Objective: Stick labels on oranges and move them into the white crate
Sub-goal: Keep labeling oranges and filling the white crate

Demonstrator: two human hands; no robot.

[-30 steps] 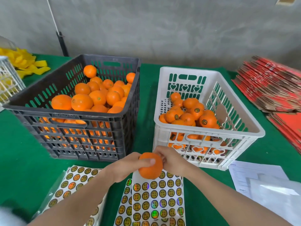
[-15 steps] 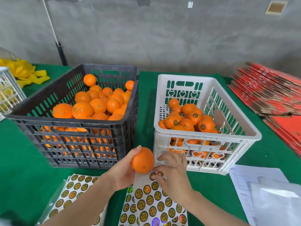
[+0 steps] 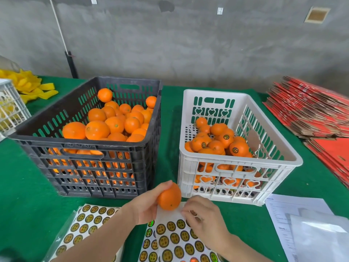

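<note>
Table [image 3: 28,195] is covered in green felt-like cloth, matt. Black crate [image 3: 90,167] is moulded plastic, dull finish. White crate [image 3: 236,159] is moulded plastic, smooth, faintly glossy. Peel of oranges [image 3: 97,129] is finely pitted with a soft sheen; same is seen on held orange [image 3: 170,198]. Sheet [image 3: 175,239] is glossy; labels [image 3: 163,241] are foil-like, some holographic. Left sheet [image 3: 85,222] is wrapped in clear shiny film. Paper [image 3: 294,207] is plain, matt. Pouch [image 3: 321,241] is glossy plastic. Cardboard [image 3: 306,108] is red-faced, raw brown at edges. Wall [image 3: 188,44] is rough grey concrete.

red flat cartons [image 3: 309,108], white papers [image 3: 294,208], yellow wrappers [image 3: 28,86]
</note>
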